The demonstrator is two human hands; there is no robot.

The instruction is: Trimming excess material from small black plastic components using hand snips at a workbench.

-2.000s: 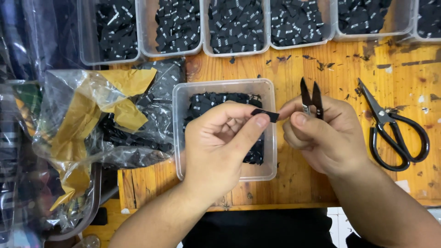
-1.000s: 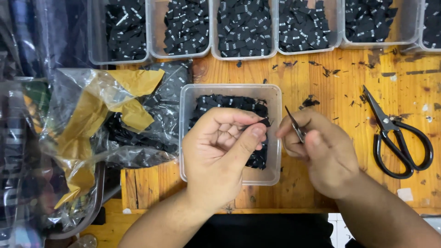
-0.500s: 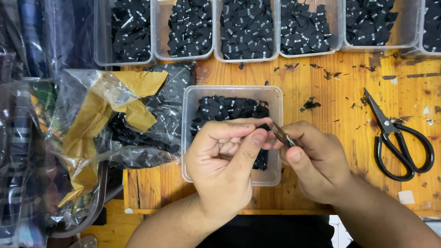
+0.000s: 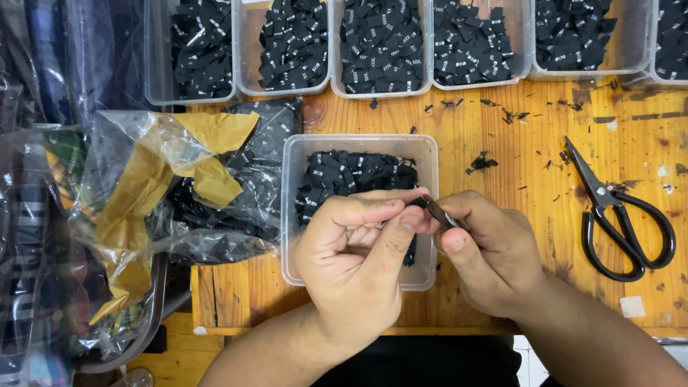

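Wooden counter (image 4: 502, 236), scattered with black snippets. Crumpled clear plastic bag (image 4: 179, 186) with tan tape, holding black labels, left of centre. Row of clear bins (image 4: 380, 50) along the far edge, each filled with black labels. Clear tub (image 4: 358, 147) at centre, part-filled with the same. Black-handled scissors (image 4: 616, 215), lying closed at right, well apart from the hands. Left hand (image 4: 355, 258), fingers pinched shut over the tub, apparently on a label, mostly hidden. Right hand (image 4: 494, 251), closed around small metal snips (image 4: 438, 213), their tip meeting the left fingertips.
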